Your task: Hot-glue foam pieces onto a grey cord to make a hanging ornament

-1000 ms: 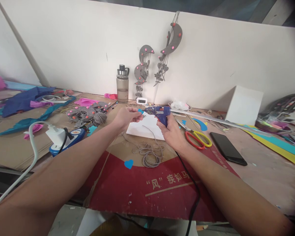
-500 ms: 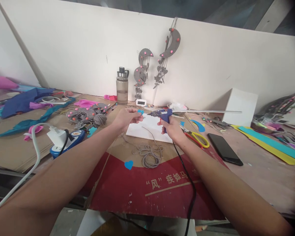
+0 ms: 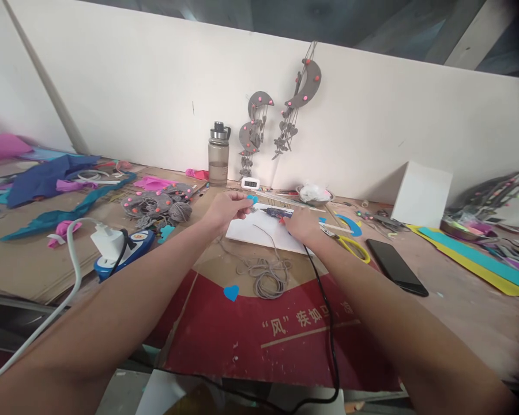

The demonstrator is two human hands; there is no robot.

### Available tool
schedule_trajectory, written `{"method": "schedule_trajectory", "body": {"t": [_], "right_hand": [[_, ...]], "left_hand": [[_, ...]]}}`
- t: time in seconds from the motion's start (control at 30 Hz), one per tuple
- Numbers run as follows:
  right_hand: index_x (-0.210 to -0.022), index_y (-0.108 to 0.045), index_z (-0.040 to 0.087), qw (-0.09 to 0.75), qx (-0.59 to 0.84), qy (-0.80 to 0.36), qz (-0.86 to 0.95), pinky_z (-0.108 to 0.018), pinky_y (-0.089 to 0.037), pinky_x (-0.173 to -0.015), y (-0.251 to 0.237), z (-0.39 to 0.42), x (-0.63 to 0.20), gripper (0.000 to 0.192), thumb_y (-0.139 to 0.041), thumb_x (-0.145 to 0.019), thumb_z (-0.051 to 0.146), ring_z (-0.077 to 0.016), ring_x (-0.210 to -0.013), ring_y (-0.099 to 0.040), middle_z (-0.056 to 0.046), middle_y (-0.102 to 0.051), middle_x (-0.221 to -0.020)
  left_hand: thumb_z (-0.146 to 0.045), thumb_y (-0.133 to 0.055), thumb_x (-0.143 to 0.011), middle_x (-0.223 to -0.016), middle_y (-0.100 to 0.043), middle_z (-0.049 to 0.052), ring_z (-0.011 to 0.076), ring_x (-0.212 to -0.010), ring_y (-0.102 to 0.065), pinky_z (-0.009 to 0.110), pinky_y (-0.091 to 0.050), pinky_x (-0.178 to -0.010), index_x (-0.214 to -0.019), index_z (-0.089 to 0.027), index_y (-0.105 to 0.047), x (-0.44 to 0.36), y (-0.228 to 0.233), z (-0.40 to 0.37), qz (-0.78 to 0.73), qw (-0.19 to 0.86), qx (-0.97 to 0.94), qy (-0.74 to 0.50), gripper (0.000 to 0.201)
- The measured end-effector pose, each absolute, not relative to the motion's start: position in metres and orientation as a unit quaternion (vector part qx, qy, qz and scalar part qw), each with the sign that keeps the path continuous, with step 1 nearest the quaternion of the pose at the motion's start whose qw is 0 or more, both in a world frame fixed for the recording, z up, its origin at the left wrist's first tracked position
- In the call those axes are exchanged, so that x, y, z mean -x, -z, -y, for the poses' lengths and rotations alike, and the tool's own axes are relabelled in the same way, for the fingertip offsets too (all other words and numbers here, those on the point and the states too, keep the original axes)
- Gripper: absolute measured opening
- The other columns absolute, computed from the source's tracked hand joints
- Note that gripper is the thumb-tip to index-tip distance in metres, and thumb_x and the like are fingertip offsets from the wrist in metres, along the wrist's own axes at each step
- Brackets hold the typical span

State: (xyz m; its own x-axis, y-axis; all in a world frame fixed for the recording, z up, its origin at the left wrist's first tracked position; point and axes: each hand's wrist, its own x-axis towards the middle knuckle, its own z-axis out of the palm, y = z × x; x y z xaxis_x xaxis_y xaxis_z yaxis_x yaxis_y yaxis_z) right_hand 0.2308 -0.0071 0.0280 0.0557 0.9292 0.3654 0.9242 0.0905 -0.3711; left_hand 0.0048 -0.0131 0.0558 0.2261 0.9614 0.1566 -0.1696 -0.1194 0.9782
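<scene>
Between the thumb and fingers of my left hand [image 3: 227, 212] is a small blue paper piece [image 3: 252, 199], seen above the left end of a white board [image 3: 246, 231]. My right hand [image 3: 305, 223] is closed over a dark blue hot glue gun [image 3: 270, 212], which lies low on its side over the board, nozzle pointing left. Its handle is mostly hidden by my fingers. A black cord [image 3: 322, 282] runs from it toward me. Loose grey string [image 3: 270, 279] is coiled in front of the board. A blue heart [image 3: 231, 293] lies on the red cardboard [image 3: 211, 328].
Yellow-handled scissors [image 3: 355, 249] and a black phone [image 3: 393, 265] lie at right. A power strip [image 3: 140, 246] with a white plug stands at left. Behind are a bottle [image 3: 218, 158], a small clock [image 3: 250, 183] and grey moon hangings [image 3: 307, 86] on the wall.
My right hand has lowered the glue gun and turned it onto its side. My left hand still holds the blue piece, nearly in place. The view has shifted slightly.
</scene>
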Motion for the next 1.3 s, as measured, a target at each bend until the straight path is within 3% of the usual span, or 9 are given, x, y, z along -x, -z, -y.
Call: {"method": "schedule_trajectory", "body": {"t": [0.1, 0.2, 0.3, 0.4, 0.5, 0.63, 0.77, 1.07, 1.3], "right_hand": [[-0.106, -0.057, 0.010, 0.266, 0.678, 0.061, 0.682, -0.045, -0.043, -0.089, -0.033, 0.023, -0.209, 0.030, -0.052, -0.084, 0.029, -0.0306, -0.106, -0.057, -0.024, -0.057, -0.113], [-0.093, -0.061, 0.015, 0.223, 0.609, 0.009, 0.761, -0.035, -0.044, -0.089, -0.034, 0.034, -0.184, 0.019, -0.051, -0.086, 0.029, -0.0224, -0.098, -0.059, -0.015, -0.062, -0.104], [-0.082, -0.061, 0.013, 0.170, 0.626, -0.042, 0.760, -0.033, -0.044, -0.085, -0.033, 0.038, -0.167, 0.010, -0.057, -0.082, 0.023, -0.0234, -0.094, -0.061, -0.016, -0.064, -0.097], [-0.075, -0.056, 0.014, 0.177, 0.635, -0.050, 0.750, -0.030, -0.044, -0.083, -0.033, 0.040, -0.163, 0.008, -0.052, -0.082, 0.012, -0.0216, -0.090, -0.062, -0.016, -0.066, -0.089], [-0.085, -0.049, 0.017, 0.264, 0.630, -0.102, 0.723, -0.025, -0.046, -0.069, -0.036, 0.044, -0.171, 0.011, -0.039, -0.089, 0.014, -0.0140, -0.073, -0.062, -0.009, -0.065, -0.086], [-0.082, -0.042, 0.022, 0.435, 0.564, -0.236, 0.661, -0.022, -0.040, -0.051, -0.042, 0.047, -0.184, 0.009, -0.038, -0.089, 0.024, -0.0078, -0.050, -0.046, 0.003, -0.055, -0.072], [-0.077, -0.046, 0.021, 0.446, 0.524, -0.181, 0.703, -0.024, -0.036, -0.056, -0.050, 0.048, -0.189, 0.009, -0.046, -0.085, 0.027, -0.0100, -0.057, -0.042, 0.004, -0.049, -0.066], [-0.078, -0.052, 0.019, 0.410, 0.452, 0.004, 0.792, -0.030, -0.039, -0.073, -0.054, 0.052, -0.193, 0.007, -0.050, -0.084, 0.016, -0.0174, -0.080, -0.048, -0.005, -0.053, -0.082], [-0.080, -0.054, 0.019, 0.416, 0.450, 0.019, 0.790, -0.032, -0.040, -0.074, -0.053, 0.050, -0.195, 0.008, -0.051, -0.086, 0.016, -0.0183, -0.080, -0.050, -0.005, -0.055, -0.082]], "left_hand": [[-0.017, -0.073, -0.070, -0.056, -0.059, 0.002, 0.0078, -0.051, -0.051, 0.022, -0.039, -0.051, -0.064, -0.013, -0.060, -0.005, -0.054, 0.012, -0.355, 0.558, -0.548, -0.512, 0.015], [-0.015, -0.072, -0.071, -0.056, -0.058, 0.001, 0.0075, -0.051, -0.051, 0.022, -0.038, -0.051, -0.063, -0.013, -0.060, -0.006, -0.054, 0.013, -0.352, 0.560, -0.545, -0.515, 0.015], [-0.013, -0.070, -0.072, -0.055, -0.057, 0.000, 0.0069, -0.050, -0.050, 0.022, -0.038, -0.051, -0.064, -0.012, -0.059, -0.007, -0.055, 0.015, -0.366, 0.560, -0.542, -0.508, 0.014], [-0.014, -0.072, -0.070, -0.058, -0.058, -0.001, 0.0067, -0.052, -0.051, 0.021, -0.039, -0.053, -0.067, -0.013, -0.059, -0.008, -0.053, 0.015, -0.375, 0.559, -0.541, -0.504, 0.014], [-0.018, -0.075, -0.069, -0.062, -0.060, 0.000, 0.0084, -0.058, -0.056, 0.023, -0.042, -0.056, -0.070, -0.013, -0.060, -0.009, -0.050, 0.016, -0.378, 0.555, -0.544, -0.503, 0.016], [-0.019, -0.073, -0.073, -0.066, -0.064, 0.004, 0.0106, -0.063, -0.060, 0.025, -0.045, -0.060, -0.072, -0.012, -0.060, -0.014, -0.053, 0.024, -0.382, 0.569, -0.544, -0.484, 0.014], [-0.015, -0.071, -0.075, -0.066, -0.065, 0.005, 0.0098, -0.061, -0.059, 0.027, -0.049, -0.066, -0.074, -0.010, -0.061, -0.018, -0.056, 0.030, -0.381, 0.576, -0.544, -0.476, 0.011], [-0.013, -0.066, -0.078, -0.064, -0.063, 0.004, 0.0080, -0.058, -0.057, 0.025, -0.049, -0.064, -0.077, -0.008, -0.063, -0.019, -0.052, 0.030, -0.372, 0.582, -0.562, -0.455, 0.006], [-0.016, -0.069, -0.076, -0.065, -0.065, 0.006, 0.0080, -0.054, -0.056, 0.024, -0.046, -0.058, -0.079, -0.008, -0.064, -0.021, -0.050, 0.030, -0.373, 0.588, -0.572, -0.433, 0.010]]}}
